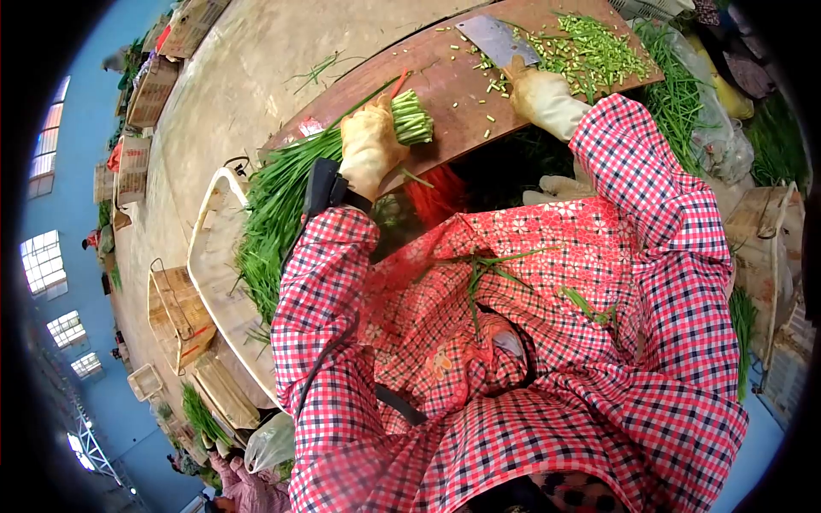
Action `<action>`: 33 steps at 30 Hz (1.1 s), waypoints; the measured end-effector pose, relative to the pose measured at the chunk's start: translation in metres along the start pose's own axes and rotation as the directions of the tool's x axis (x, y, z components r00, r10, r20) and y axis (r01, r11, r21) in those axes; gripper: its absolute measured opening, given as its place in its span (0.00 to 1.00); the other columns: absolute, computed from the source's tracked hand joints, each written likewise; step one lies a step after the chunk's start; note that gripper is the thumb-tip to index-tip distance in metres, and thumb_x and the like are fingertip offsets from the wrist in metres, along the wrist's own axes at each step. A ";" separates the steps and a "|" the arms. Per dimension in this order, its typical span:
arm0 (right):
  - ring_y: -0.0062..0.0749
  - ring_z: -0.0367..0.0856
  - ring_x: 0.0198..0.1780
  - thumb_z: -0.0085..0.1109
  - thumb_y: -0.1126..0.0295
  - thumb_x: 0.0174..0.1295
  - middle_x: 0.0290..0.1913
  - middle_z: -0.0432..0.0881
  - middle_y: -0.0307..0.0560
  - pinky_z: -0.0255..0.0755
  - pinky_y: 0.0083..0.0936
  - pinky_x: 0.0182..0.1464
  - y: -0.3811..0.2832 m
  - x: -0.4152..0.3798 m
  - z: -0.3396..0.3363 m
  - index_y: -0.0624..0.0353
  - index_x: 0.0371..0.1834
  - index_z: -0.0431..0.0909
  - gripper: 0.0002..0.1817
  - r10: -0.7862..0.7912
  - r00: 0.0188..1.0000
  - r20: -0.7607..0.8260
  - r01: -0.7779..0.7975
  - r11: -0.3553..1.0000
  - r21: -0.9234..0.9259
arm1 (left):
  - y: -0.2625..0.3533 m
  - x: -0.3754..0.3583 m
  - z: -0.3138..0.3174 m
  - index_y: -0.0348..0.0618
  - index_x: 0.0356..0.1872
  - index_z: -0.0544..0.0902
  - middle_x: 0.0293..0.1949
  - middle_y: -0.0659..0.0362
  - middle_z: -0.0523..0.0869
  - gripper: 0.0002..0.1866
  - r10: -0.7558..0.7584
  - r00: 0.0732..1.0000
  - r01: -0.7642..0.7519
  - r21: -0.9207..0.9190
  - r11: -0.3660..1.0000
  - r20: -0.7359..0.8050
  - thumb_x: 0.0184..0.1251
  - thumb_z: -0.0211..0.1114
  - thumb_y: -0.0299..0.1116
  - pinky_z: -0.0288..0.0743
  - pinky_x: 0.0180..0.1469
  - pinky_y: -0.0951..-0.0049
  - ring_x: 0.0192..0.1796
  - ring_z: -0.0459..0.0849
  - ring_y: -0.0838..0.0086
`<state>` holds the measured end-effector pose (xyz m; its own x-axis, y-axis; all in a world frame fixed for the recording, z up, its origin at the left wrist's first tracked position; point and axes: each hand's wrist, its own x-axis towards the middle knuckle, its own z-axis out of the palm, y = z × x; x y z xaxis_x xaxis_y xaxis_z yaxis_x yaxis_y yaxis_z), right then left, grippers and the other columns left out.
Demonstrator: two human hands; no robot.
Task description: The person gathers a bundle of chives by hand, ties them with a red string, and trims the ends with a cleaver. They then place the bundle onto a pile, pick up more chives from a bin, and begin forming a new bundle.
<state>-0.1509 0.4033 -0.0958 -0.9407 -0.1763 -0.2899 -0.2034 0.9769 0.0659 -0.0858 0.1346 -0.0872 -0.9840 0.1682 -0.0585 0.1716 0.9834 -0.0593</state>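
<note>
cut stems (599, 53) on board (445, 85) | cleaver (499, 40) left | bundle (286, 184) further left

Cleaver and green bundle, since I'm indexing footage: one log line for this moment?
left hand: holds green bundle | right hand: holds cleaver | chopped pieces: on board, beside cleaver

The sleeves (325, 274) are checked in pinkish red, white and navy; the apron (547, 248) is red with a pale floral lattice print; the gloves (369, 141) are cream, stained yellowish brown. The stalks (286, 184) are deep green, with paler green cut ends (412, 117); the board (466, 81) is reddish brown; the blade (500, 39) is grey; the floor (248, 60) is mottled tan; the far wall (81, 256) is plain light blue.
</note>
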 end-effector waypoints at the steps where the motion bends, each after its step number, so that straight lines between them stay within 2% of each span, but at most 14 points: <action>1: 0.43 0.85 0.47 0.50 0.61 0.66 0.51 0.81 0.62 0.81 0.36 0.39 -0.001 0.002 -0.003 0.67 0.68 0.61 0.31 0.000 1.000 0.003 0.000 0.999 0.034 | -0.006 -0.001 0.001 0.43 0.55 0.73 0.43 0.53 0.85 0.40 0.000 0.999 -0.002 -0.058 0.998 -0.039 0.38 0.80 0.46 0.78 0.47 0.62 0.47 0.85 0.62; 3: 0.37 0.85 0.37 0.50 0.59 0.70 0.44 0.84 0.56 0.81 0.30 0.37 0.041 0.041 0.066 0.66 0.69 0.60 0.30 -0.302 0.765 -0.569 0.420 0.903 0.086 | -0.023 -0.003 -0.013 0.44 0.55 0.76 0.45 0.51 0.86 0.34 -0.074 0.997 0.072 -0.320 0.945 0.007 0.46 0.77 0.45 0.79 0.53 0.64 0.48 0.85 0.60; 5: 0.28 0.80 0.28 0.52 0.65 0.70 0.31 0.81 0.48 0.78 0.21 0.29 0.020 -0.037 -0.022 0.64 0.67 0.63 0.25 0.065 0.988 -0.137 0.086 0.504 0.859 | -0.056 0.008 0.009 0.43 0.50 0.80 0.41 0.52 0.88 0.31 -0.147 0.988 0.096 -0.570 0.816 -0.043 0.43 0.79 0.44 0.80 0.50 0.66 0.45 0.87 0.63; 6: 0.23 0.78 0.24 0.53 0.67 0.70 0.28 0.79 0.45 0.73 0.18 0.22 0.033 -0.030 -0.003 0.64 0.61 0.68 0.20 0.024 0.962 -0.270 0.239 0.397 0.886 | -0.055 0.006 0.000 0.43 0.49 0.81 0.40 0.52 0.88 0.30 -0.172 0.984 0.111 -0.587 0.802 -0.048 0.43 0.80 0.44 0.80 0.50 0.67 0.44 0.87 0.64; 8: 0.23 0.75 0.19 0.58 0.64 0.67 0.26 0.79 0.42 0.70 0.20 0.17 0.030 -0.044 -0.015 0.64 0.56 0.71 0.19 -0.017 0.979 -0.203 0.203 0.129 0.971 | -0.044 0.001 -0.033 0.43 0.49 0.82 0.40 0.52 0.89 0.30 -0.202 0.978 0.148 -0.522 0.840 -0.047 0.43 0.80 0.44 0.80 0.50 0.67 0.44 0.87 0.65; 10: 0.22 0.74 0.19 0.59 0.62 0.67 0.27 0.79 0.43 0.71 0.20 0.19 0.022 -0.054 -0.013 0.64 0.54 0.71 0.19 -0.016 0.993 -0.121 0.122 0.127 0.984 | -0.040 0.002 -0.015 0.40 0.50 0.81 0.40 0.51 0.88 0.33 -0.113 0.992 0.122 -0.476 0.871 0.048 0.41 0.80 0.47 0.80 0.50 0.65 0.44 0.87 0.61; 11: 0.21 0.75 0.20 0.60 0.62 0.67 0.30 0.81 0.44 0.72 0.21 0.20 0.010 -0.074 -0.029 0.63 0.52 0.74 0.18 0.020 1.000 -0.013 0.007 0.276 0.961 | -0.035 0.003 -0.007 0.39 0.50 0.81 0.40 0.50 0.88 0.35 -0.070 0.993 0.107 -0.458 0.883 0.097 0.40 0.80 0.48 0.80 0.50 0.64 0.44 0.87 0.59; 13: 0.29 0.79 0.20 0.62 0.60 0.65 0.29 0.85 0.46 0.73 0.26 0.20 -0.008 -0.104 -0.023 0.63 0.50 0.76 0.18 -0.085 0.909 -0.408 0.407 0.392 0.825 | -0.010 0.002 -0.014 0.39 0.55 0.78 0.43 0.50 0.87 0.39 -0.081 0.980 0.112 -0.169 0.979 0.182 0.39 0.79 0.48 0.79 0.51 0.64 0.48 0.86 0.59; 17: 0.47 0.85 0.28 0.63 0.63 0.64 0.30 0.86 0.52 0.80 0.33 0.29 -0.059 -0.134 0.014 0.63 0.51 0.76 0.18 -0.070 0.688 -0.722 0.468 0.804 0.368 | -0.006 -0.005 -0.005 0.39 0.59 0.75 0.44 0.47 0.86 0.42 -0.089 0.995 0.094 -0.135 0.986 0.048 0.39 0.79 0.48 0.78 0.51 0.62 0.50 0.85 0.57; 18: 0.46 0.87 0.32 0.63 0.63 0.63 0.33 0.86 0.53 0.82 0.33 0.32 -0.074 -0.147 0.004 0.64 0.52 0.75 0.19 0.027 0.825 -0.564 0.392 0.691 0.607 | -0.005 -0.004 -0.005 0.40 0.60 0.74 0.44 0.47 0.86 0.43 -0.085 0.995 0.090 -0.143 0.986 0.043 0.39 0.79 0.48 0.78 0.50 0.61 0.50 0.85 0.57; 22: 0.49 0.86 0.33 0.62 0.70 0.64 0.34 0.84 0.57 0.80 0.32 0.32 -0.106 -0.161 0.023 0.65 0.50 0.75 0.15 0.076 0.776 -0.626 0.470 0.593 0.654 | -0.006 -0.004 0.005 0.43 0.62 0.74 0.45 0.50 0.87 0.44 -0.047 0.999 0.044 -0.160 0.986 -0.012 0.40 0.78 0.50 0.78 0.49 0.61 0.49 0.85 0.59; 27: 0.38 0.82 0.37 0.55 0.68 0.65 0.37 0.79 0.44 0.75 0.30 0.39 -0.117 -0.165 0.033 0.57 0.47 0.72 0.10 -0.071 0.952 -0.297 0.224 0.822 0.524 | -0.003 -0.003 0.006 0.45 0.62 0.75 0.44 0.50 0.87 0.42 -0.044 0.999 0.042 -0.142 0.989 -0.013 0.41 0.77 0.51 0.78 0.48 0.61 0.47 0.86 0.59; 29: 0.37 0.79 0.42 0.54 0.72 0.61 0.36 0.76 0.44 0.72 0.28 0.46 -0.116 -0.165 0.041 0.56 0.44 0.71 0.08 -0.207 0.813 -0.544 0.264 0.964 0.029 | -0.001 -0.002 0.005 0.43 0.58 0.77 0.41 0.51 0.87 0.41 -0.042 0.998 0.036 -0.133 0.990 -0.040 0.39 0.78 0.51 0.79 0.46 0.61 0.45 0.86 0.60; 33: 0.34 0.75 0.44 0.52 0.77 0.55 0.35 0.73 0.43 0.70 0.28 0.50 -0.119 -0.155 0.063 0.56 0.39 0.72 0.08 -0.446 0.759 -0.474 0.164 0.836 -0.524 | -0.004 0.000 0.009 0.38 0.52 0.79 0.35 0.53 0.87 0.41 0.008 0.995 -0.021 -0.134 0.991 -0.097 0.36 0.80 0.52 0.80 0.40 0.62 0.40 0.87 0.61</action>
<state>0.0363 0.3221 -0.1188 -0.7520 -0.6272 0.2028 -0.4670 0.7241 0.5076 -0.0856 0.1302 -0.0964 -0.9826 0.1819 0.0385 0.1843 0.9799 0.0765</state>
